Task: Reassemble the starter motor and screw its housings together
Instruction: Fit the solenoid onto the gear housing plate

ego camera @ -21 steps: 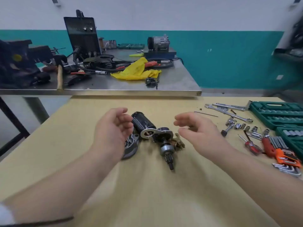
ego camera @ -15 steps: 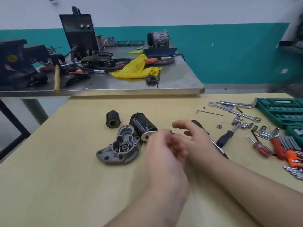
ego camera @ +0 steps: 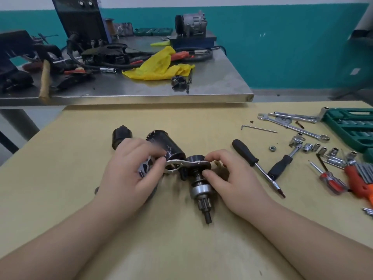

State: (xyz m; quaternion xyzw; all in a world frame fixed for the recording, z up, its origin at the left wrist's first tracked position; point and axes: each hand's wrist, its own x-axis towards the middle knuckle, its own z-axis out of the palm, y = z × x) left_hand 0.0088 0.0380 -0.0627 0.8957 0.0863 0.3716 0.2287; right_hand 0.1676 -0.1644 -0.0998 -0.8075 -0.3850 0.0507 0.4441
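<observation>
Two bare hands at work over a tan table (ego camera: 80,199), seen from above. Left hand (ego camera: 129,174) curled, thumb and fingertips pinching the near end of a flat silver bracket plate (ego camera: 177,165); beneath its palm, partly hidden, a grey cast housing (ego camera: 144,168). Just beyond its fingers, a black cylindrical motor body (ego camera: 167,146) lying on its side, and further off beyond its knuckles a small black end cap (ego camera: 121,135). Right hand (ego camera: 232,178) also curled, thumb and forefinger pinching the far end of the same plate, where a drive shaft with pinion gear (ego camera: 201,194) runs toward the viewer past the thumb. Starter motor in separate pieces between the hands – nothing screwed together yet.

Likely step: lining the plate and shaft up with the motor body. Best done by keeping the plate level between both pinches, squaring the round opening to the cylinder's end, then sliding straight on without twisting – no forcing if it binds. Worth keeping the shaft from rolling off line.

To the outside of the right hand: a black-handled screwdriver (ego camera: 256,166), a ratchet (ego camera: 286,160), loose sockets (ego camera: 321,149), a nut (ego camera: 272,148), spanners (ego camera: 292,127) and a green tool case (ego camera: 351,126).
</observation>
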